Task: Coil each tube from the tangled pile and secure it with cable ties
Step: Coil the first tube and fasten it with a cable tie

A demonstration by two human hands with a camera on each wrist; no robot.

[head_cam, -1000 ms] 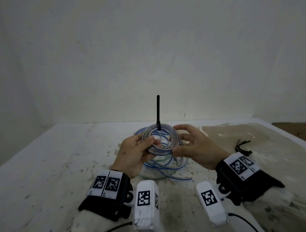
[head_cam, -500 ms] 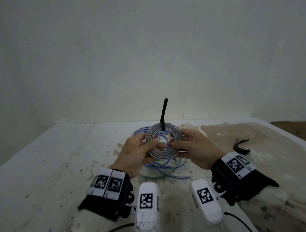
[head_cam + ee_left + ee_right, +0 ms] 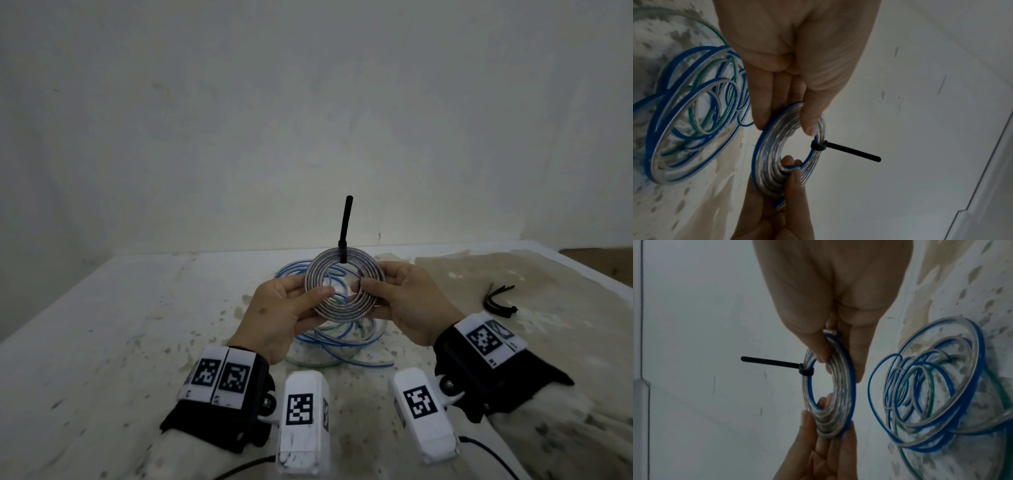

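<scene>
A flat coil of clear, blue-striped tube stands upright above the table, held between both hands. My left hand pinches its left side, thumb in front. My right hand pinches its right side. A black cable tie is cinched round the top of the coil, its tail pointing up. In the left wrist view, the left hand grips the coil near the tie. In the right wrist view, the right hand grips the coil by the tie.
A tangled pile of blue-striped and green-striped tubes lies on the stained white table just under the hands. A few spare black cable ties lie to the right. A white wall stands behind the table.
The coil has tipped from lying nearly flat to standing upright facing me. My right hand closed in and pinched its right side. The tie tail now leans slightly right.
</scene>
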